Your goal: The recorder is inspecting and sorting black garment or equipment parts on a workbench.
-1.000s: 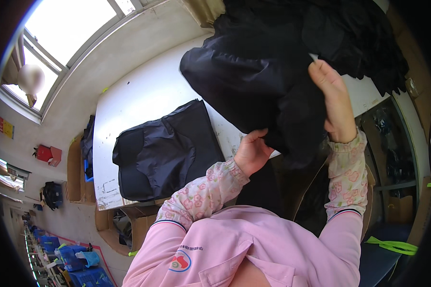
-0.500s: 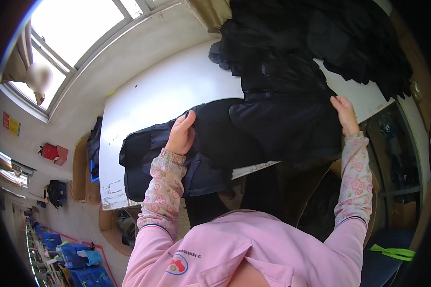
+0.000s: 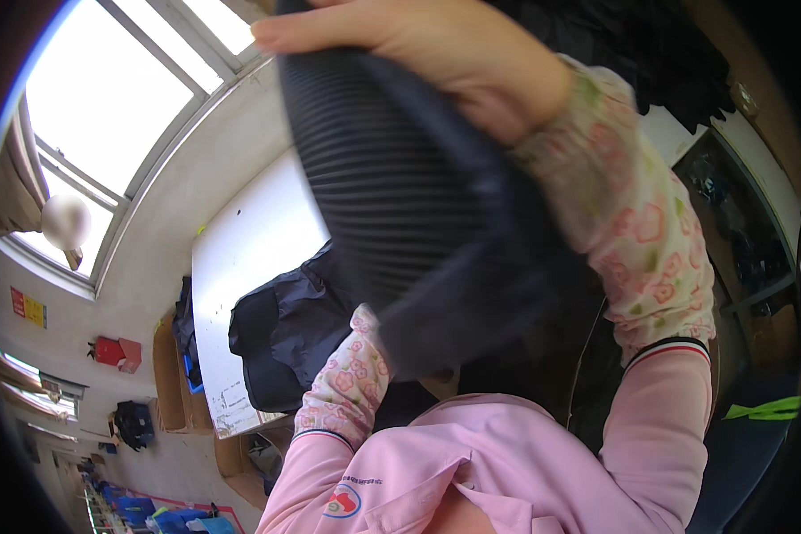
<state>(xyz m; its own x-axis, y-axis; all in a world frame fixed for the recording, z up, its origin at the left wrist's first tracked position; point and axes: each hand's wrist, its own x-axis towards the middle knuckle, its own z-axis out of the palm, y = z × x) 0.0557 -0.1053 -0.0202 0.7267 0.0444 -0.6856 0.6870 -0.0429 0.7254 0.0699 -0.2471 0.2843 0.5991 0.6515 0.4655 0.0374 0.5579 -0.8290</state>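
Note:
Close in front of me, my right hand (image 3: 454,62) is raised high and closed on the upper edge of a black garment (image 3: 374,178). Its thumb points left over the cloth. The held part has fine ribs and hangs down, blurred by motion. Behind this cloth my left hand is hidden; only its flowered sleeve (image 3: 351,383) shows at the lower middle. Dark folded fabric (image 3: 285,329) lies on the white table beside that sleeve. Whether it belongs to the held garment is hidden.
A heap of black garments (image 3: 632,53) lies at the far right of the white table (image 3: 249,222). Cardboard boxes (image 3: 173,374) stand past the table's left edge. A window (image 3: 116,89) is at the upper left, and a bright green strip (image 3: 761,410) lies at the lower right.
My right hand has come up and leftward, lifting the garment close in front of me. My left hand, earlier visible on the fabric, is now behind the cloth.

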